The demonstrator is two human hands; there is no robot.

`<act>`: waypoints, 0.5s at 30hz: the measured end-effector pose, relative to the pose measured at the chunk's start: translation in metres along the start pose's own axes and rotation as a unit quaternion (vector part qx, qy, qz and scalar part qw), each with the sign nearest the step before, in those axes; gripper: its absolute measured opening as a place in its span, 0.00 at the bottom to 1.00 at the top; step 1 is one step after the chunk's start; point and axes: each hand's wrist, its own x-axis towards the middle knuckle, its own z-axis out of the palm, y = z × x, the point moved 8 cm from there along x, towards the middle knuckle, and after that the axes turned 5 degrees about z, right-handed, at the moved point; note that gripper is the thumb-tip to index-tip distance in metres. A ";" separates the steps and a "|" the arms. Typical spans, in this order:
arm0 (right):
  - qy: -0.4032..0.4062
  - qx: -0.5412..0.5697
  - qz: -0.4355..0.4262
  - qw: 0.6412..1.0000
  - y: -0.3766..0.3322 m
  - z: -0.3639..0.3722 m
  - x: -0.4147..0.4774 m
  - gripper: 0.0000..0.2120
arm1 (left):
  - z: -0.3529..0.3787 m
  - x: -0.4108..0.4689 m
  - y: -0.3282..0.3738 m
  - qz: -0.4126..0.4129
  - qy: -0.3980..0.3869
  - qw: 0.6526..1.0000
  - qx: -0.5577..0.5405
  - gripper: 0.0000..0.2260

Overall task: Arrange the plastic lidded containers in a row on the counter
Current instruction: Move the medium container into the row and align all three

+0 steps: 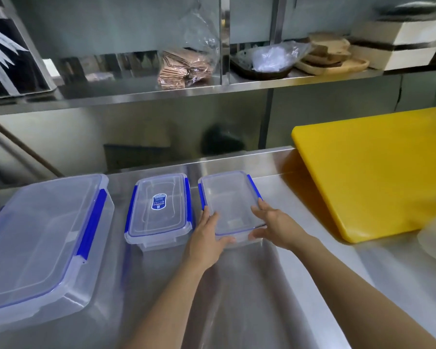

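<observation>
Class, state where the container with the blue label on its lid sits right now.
In the head view, the labelled container sits on the steel counter, middle of the row, between the large container on its left and the container held by both hands.

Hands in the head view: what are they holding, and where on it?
Both hold the rightmost lidded container at its near end: left hand on the near-left corner, right hand on the near-right corner.
</observation>
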 end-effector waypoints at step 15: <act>0.075 0.021 -0.028 0.997 0.036 -0.011 0.023 0.37 | 0.010 0.024 0.014 -0.044 0.020 0.997 -0.053 0.33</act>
